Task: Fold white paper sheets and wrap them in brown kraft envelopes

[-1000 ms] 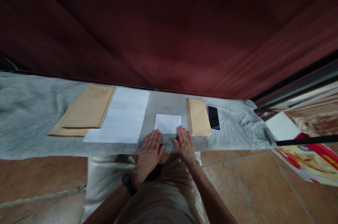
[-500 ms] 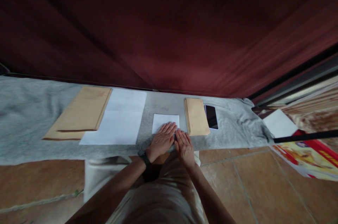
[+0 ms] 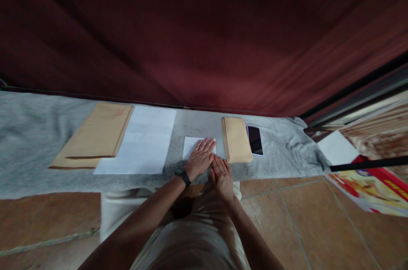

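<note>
A small white folded paper (image 3: 190, 146) lies on the grey cloth in front of me. My left hand (image 3: 201, 156) rests flat across its right part, fingers stretched out, and hides much of it. My right hand (image 3: 222, 176) lies beside it at the paper's lower right corner, fingers extended, its fingertips close to the left hand. Just right of the hands is a stack of small brown envelopes (image 3: 237, 140). To the left, larger white sheets (image 3: 145, 144) with a crease across them lie partly under big brown envelopes (image 3: 98, 132).
A phone (image 3: 255, 140) lies right of the small envelopes. The grey cloth (image 3: 283, 151) covers the narrow table. A dark red curtain (image 3: 204, 49) hangs behind it. At the right are a dark metal bar (image 3: 369, 164), a white sheet (image 3: 338, 147) and a colourful printed box (image 3: 379, 189).
My left hand has slid forward and slightly right over the small white paper. My right hand has hardly moved.
</note>
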Tool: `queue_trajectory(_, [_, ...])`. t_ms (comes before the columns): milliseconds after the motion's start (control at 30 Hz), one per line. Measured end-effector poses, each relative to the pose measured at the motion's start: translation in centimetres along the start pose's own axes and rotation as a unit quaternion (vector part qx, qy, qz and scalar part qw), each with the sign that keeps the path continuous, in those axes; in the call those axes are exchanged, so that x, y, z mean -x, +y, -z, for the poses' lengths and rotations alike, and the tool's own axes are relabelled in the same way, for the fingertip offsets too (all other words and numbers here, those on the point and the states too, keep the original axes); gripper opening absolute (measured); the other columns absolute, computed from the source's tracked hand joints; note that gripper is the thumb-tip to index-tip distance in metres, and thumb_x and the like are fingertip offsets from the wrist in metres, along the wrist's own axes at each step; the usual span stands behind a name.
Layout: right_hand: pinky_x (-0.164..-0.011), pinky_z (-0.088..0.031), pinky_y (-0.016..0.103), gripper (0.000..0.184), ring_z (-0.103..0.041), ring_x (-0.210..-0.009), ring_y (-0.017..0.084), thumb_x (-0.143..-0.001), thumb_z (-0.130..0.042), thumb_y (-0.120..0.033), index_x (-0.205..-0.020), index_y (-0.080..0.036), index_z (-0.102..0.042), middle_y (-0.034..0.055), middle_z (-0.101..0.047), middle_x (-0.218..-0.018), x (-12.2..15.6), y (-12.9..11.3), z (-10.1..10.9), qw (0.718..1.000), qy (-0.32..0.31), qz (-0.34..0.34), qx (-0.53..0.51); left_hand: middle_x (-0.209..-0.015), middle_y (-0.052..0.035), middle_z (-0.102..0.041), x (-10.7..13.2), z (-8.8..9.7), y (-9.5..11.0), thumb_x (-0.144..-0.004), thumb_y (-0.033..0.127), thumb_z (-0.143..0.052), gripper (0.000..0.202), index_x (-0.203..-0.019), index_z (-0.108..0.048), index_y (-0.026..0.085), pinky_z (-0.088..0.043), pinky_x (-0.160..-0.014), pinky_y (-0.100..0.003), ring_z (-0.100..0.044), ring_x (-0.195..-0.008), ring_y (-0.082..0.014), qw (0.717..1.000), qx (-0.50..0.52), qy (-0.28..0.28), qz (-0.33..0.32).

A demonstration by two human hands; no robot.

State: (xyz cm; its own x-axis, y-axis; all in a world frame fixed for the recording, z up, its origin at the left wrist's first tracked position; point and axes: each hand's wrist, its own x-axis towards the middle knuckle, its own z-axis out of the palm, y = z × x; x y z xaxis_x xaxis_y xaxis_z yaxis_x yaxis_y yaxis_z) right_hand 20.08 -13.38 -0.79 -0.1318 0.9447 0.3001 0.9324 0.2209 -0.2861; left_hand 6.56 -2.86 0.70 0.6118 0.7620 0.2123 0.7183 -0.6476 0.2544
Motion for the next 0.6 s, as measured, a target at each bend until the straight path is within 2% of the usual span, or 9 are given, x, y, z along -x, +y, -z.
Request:
queue_trajectory(267, [-0.122, -0.033, 0.045, 0.046, -0.047, -0.142, 0.021, -0.105, -0.038, -0.024, -0.15, -0.015, -0.047, 0.0109, -0.055, -0.15, -0.1, 0.0, 0.1, 1.0, 0.012, 0.011, -0.003, -0.163, -0.0085, -0.036, 0.2, 0.1, -0.5, -0.104, 0.028, -0.03, 0.053, -0.154, -0.04, 0.012, -0.018, -0.127, -0.045, -0.026, -0.153, -0.0226, 0.998, -0.027, 0.003, 0.052])
queue_trajectory(400, [-0.122, -0.033, 0.045, 0.045, -0.048, -0.141, 0.021, -0.105, -0.04, -0.022, -0.148, -0.014, -0.049, 0.0119, -0.056, -0.148, 0.0, 0.0, -0.1, 0.999, 0.032, 0.015, -0.005, -0.163, -0.009, -0.034, 0.9, 0.3, -1.0, -0.103, 0.027, -0.031, 0.054, -0.155, -0.039, 0.012, -0.016, -0.128, -0.044, -0.023, -0.154, -0.0224, 0.996, -0.045, 0.0, 0.076])
queue_trajectory(600, [-0.121, -0.033, 0.045, 0.047, -0.049, -0.141, 0.021, -0.105, -0.04, -0.022, -0.151, -0.015, -0.046, 0.0109, -0.055, -0.149, 0.1, 0.0, -0.2, 0.999, 0.031, 0.014, -0.002, -0.163, -0.0114, -0.034, 2.7, 0.6, -1.9, -0.103, 0.027, -0.03, 0.055, -0.154, -0.04, 0.009, -0.019, -0.127, -0.047, -0.025, -0.154, -0.025, 0.992, -0.055, 0.022, 0.113])
